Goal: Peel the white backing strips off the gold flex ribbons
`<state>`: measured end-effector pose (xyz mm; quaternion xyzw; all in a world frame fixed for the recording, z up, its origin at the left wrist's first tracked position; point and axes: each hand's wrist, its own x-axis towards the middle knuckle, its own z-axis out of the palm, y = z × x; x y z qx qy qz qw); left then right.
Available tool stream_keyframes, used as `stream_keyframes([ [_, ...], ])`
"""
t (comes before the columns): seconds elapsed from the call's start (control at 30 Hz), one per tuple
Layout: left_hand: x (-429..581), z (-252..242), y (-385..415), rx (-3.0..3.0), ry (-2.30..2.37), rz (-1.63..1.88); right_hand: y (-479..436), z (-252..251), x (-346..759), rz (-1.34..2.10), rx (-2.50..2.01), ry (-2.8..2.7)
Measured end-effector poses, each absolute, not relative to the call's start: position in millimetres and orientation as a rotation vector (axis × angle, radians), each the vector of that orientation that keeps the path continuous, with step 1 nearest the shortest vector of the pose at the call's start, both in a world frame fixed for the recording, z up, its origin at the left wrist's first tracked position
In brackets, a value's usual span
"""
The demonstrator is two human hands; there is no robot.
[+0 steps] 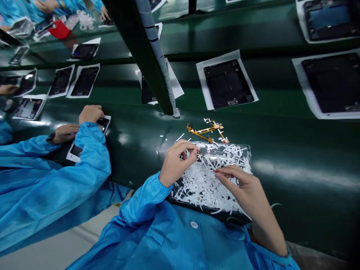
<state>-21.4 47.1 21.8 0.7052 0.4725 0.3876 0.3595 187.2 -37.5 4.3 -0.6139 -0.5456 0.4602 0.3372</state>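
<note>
Over a clear plastic tray (pixel 247 150) heaped with thin white paper strips (pixel 202 187), both my hands work close together. My left hand (pixel 178 161) is closed in a pinch at the tray's far left side; what lies between its fingertips is too small to make out. My right hand (pixel 243 183) pinches a small thin piece with an orange-brown end, which looks like a flex cable. A pale strip runs between the two sets of fingertips, but whether it is held cannot be told. Just beyond the tray lie several orange flex cables (pixel 206 130) in a loose pile.
A dark slanting post (pixel 140 48) with a grey wrapped cable stands ahead. Dark device panels on white sheets (pixel 229 84) line the green bench (pixel 295 150). At left, a co-worker's hands (pixel 91 113) touch another panel. A red container (pixel 59 29) sits far left.
</note>
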Motion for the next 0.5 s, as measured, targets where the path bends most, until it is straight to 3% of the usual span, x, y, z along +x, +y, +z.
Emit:
stream_keyframes([
  [0.23,-7,20,24,2.262,1.139,0.917,-37,2,188,1.165,-1.521,-1.433],
  [0.5,-3,14,23,2.579,1.056,0.814,-30,4,187,0.872,-1.469,-1.702],
])
